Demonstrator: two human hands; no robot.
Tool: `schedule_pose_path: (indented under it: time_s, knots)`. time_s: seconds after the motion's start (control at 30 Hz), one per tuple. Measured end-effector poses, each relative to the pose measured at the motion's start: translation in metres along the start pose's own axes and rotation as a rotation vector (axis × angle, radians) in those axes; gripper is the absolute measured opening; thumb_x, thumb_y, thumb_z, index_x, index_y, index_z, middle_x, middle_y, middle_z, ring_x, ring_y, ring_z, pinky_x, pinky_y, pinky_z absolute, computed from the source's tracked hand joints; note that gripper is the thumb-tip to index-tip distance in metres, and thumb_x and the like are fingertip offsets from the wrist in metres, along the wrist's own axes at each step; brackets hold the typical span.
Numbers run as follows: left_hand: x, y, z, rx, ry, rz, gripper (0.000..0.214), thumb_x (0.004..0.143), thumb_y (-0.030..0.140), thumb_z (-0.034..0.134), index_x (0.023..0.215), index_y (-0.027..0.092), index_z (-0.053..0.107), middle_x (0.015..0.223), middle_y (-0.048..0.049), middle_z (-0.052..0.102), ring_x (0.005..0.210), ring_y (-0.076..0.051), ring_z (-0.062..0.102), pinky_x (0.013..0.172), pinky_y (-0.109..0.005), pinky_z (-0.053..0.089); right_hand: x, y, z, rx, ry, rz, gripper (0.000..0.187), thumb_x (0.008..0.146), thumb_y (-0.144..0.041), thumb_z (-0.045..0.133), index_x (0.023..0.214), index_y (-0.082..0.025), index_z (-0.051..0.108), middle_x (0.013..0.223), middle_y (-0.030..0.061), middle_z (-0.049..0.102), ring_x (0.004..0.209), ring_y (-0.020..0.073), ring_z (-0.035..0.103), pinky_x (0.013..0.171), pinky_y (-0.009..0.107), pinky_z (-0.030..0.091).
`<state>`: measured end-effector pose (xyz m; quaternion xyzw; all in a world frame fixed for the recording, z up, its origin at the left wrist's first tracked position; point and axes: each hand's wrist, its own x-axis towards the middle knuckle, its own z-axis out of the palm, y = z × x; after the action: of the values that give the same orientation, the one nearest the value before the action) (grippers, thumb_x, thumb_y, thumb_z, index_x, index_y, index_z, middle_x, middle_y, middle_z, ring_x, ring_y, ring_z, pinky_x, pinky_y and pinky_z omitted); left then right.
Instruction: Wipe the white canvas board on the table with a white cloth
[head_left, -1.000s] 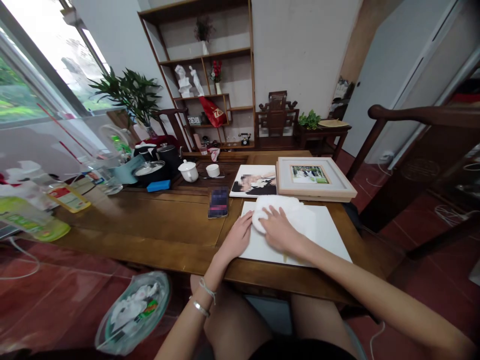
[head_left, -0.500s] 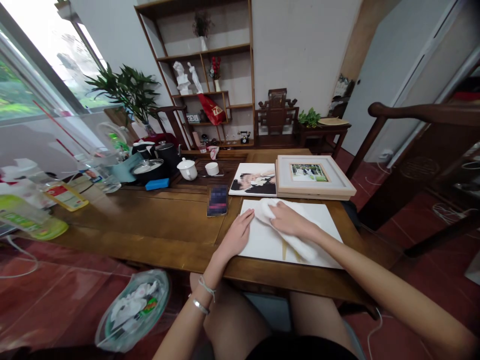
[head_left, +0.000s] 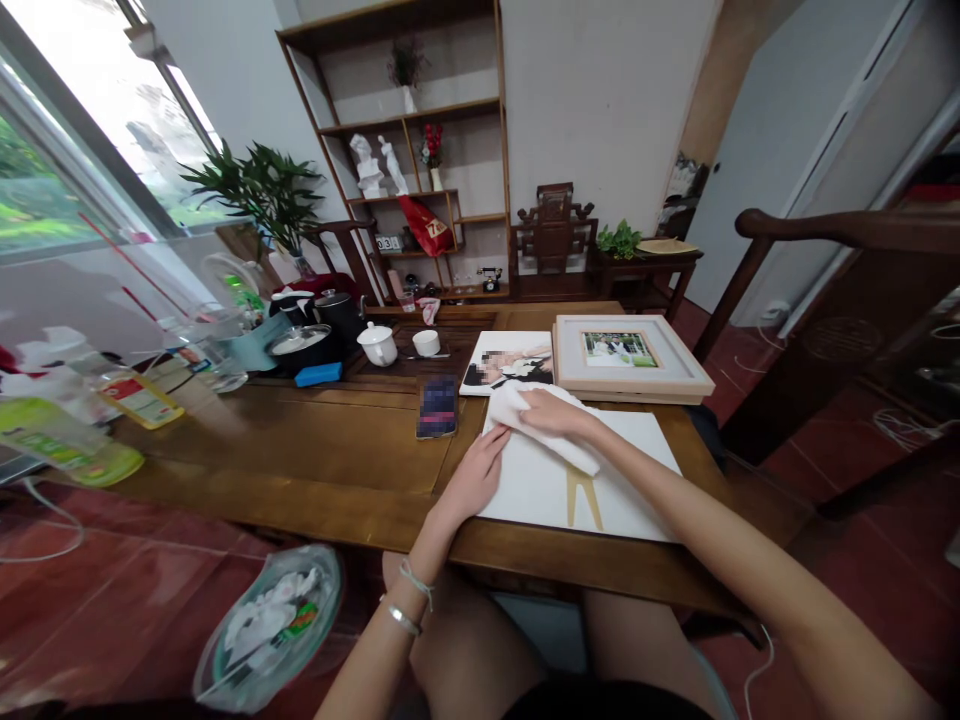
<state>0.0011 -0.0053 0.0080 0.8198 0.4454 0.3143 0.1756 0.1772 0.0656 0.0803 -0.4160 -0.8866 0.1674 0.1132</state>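
A white board (head_left: 637, 440) lies flat at the table's near edge, with a tan two-legged shape (head_left: 583, 498) showing on its lower middle. My right hand (head_left: 551, 412) presses a folded white cloth (head_left: 555, 452) against the board's upper left part, fingers bent into it. The cloth covers the top of the tan shape. My left hand (head_left: 478, 472) rests on the board's left edge, fingers stretched out flat, their tips beside the cloth. Just behind the board are a photo print (head_left: 510, 360) and a pale wooden picture frame (head_left: 679, 375) holding a small photo.
On the wooden table (head_left: 337, 480), a dark phone-like item (head_left: 437, 407) lies left of my hands. Farther back stand a white lidded cup (head_left: 378, 345), a small bowl (head_left: 426, 343) and a blue block (head_left: 319, 375). Bottles (head_left: 71, 440) stand at left; a bin (head_left: 274, 620) is below.
My right hand has slid the cloth up and left across the board, uncovering more of the tan shape. My left hand has stayed at the board's left edge.
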Motion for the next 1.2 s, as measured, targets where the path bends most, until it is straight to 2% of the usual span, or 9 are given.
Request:
schedule_pose_path:
  time_s: [0.23, 0.4, 0.57, 0.73, 0.87, 0.97, 1.03, 1.1, 1.2]
  knots:
    - [-0.001, 0.001, -0.001, 0.006, -0.029, -0.033, 0.044, 0.09, 0.016, 0.032, 0.133, 0.018, 0.044, 0.142, -0.0087, 0.042, 0.134, -0.02, 0.035, 0.113, -0.044, 0.026, -0.064, 0.04, -0.015, -0.076, 0.032, 0.122, 0.029, 0.078, -0.018, 0.038, 0.099, -0.014, 0.057, 0.104, 0.0122, 0.06, 0.1, 0.0272, 0.051, 0.088, 0.036, 0.037]
    - [-0.001, 0.0, 0.0, 0.006, -0.02, -0.018, 0.044, 0.09, 0.015, 0.032, 0.133, 0.018, 0.045, 0.141, -0.0085, 0.042, 0.133, -0.02, 0.035, 0.113, -0.044, 0.026, -0.104, 0.048, -0.008, -0.187, 0.088, 0.17, 0.025, 0.075, -0.015, 0.04, 0.094, -0.012, 0.057, 0.099, 0.0152, 0.055, 0.1, 0.0304, 0.046, 0.086, 0.041, 0.036]
    - [-0.001, -0.001, 0.001, 0.005, -0.018, -0.019, 0.044, 0.09, 0.015, 0.031, 0.132, 0.016, 0.045, 0.142, -0.0093, 0.042, 0.134, -0.02, 0.034, 0.114, -0.045, 0.025, -0.141, 0.014, 0.008, -0.346, 0.133, 0.125, 0.024, 0.067, -0.008, 0.044, 0.085, -0.013, 0.058, 0.1, 0.0159, 0.057, 0.107, 0.0319, 0.04, 0.086, 0.041, 0.036]
    - [0.0, 0.0, 0.001, 0.001, -0.032, -0.016, 0.045, 0.09, 0.015, 0.03, 0.133, 0.017, 0.044, 0.142, -0.009, 0.041, 0.134, -0.02, 0.033, 0.114, -0.046, 0.025, -0.178, -0.038, 0.013, -0.257, 0.04, 0.017, 0.019, 0.062, -0.007, 0.053, 0.077, -0.016, 0.059, 0.132, 0.0127, 0.047, 0.107, 0.0305, 0.044, 0.087, 0.042, 0.038]
    - [0.0, 0.001, 0.001, 0.011, -0.036, -0.027, 0.045, 0.09, 0.015, 0.03, 0.133, 0.015, 0.044, 0.143, -0.0099, 0.04, 0.134, -0.021, 0.033, 0.114, -0.046, 0.024, -0.18, -0.029, 0.011, -0.236, 0.071, -0.058, 0.008, 0.075, -0.022, 0.056, 0.08, -0.019, 0.061, 0.14, 0.009, 0.042, 0.124, 0.0334, 0.033, 0.099, 0.057, 0.026]
    - [0.0, 0.0, 0.001, 0.005, -0.034, -0.027, 0.045, 0.09, 0.016, 0.03, 0.133, 0.016, 0.045, 0.142, -0.0094, 0.041, 0.134, -0.021, 0.033, 0.114, -0.046, 0.024, -0.163, 0.005, 0.004, -0.304, 0.092, -0.042, 0.032, 0.086, -0.045, 0.047, 0.083, -0.017, 0.062, 0.143, 0.0124, 0.036, 0.133, 0.0371, 0.021, 0.102, 0.066, 0.01]
    - [0.0, -0.001, 0.002, 0.002, -0.032, -0.022, 0.045, 0.091, 0.016, 0.03, 0.133, 0.016, 0.045, 0.142, -0.0091, 0.041, 0.134, -0.02, 0.033, 0.114, -0.045, 0.024, -0.15, 0.027, -0.001, -0.333, 0.085, -0.01, 0.042, 0.087, -0.052, 0.042, 0.087, -0.015, 0.063, 0.143, 0.0153, 0.036, 0.134, 0.0377, 0.018, 0.103, 0.065, 0.01]
    - [-0.001, -0.003, 0.002, 0.004, -0.03, -0.017, 0.045, 0.091, 0.016, 0.03, 0.133, 0.016, 0.044, 0.142, -0.0091, 0.041, 0.134, -0.02, 0.033, 0.114, -0.045, 0.024, -0.141, 0.039, -0.004, -0.349, 0.073, 0.033, 0.041, 0.089, -0.048, 0.04, 0.092, -0.014, 0.063, 0.138, 0.0175, 0.043, 0.135, 0.0369, 0.018, 0.103, 0.064, 0.013]
    - [-0.001, -0.003, 0.002, 0.012, -0.03, -0.016, 0.045, 0.091, 0.015, 0.029, 0.134, 0.016, 0.043, 0.143, -0.0091, 0.04, 0.134, -0.02, 0.033, 0.114, -0.045, 0.024, -0.143, 0.033, -0.003, -0.357, 0.043, 0.029, 0.029, 0.086, -0.032, 0.043, 0.1, -0.014, 0.062, 0.138, 0.0174, 0.043, 0.136, 0.0361, 0.016, 0.103, 0.064, 0.015]
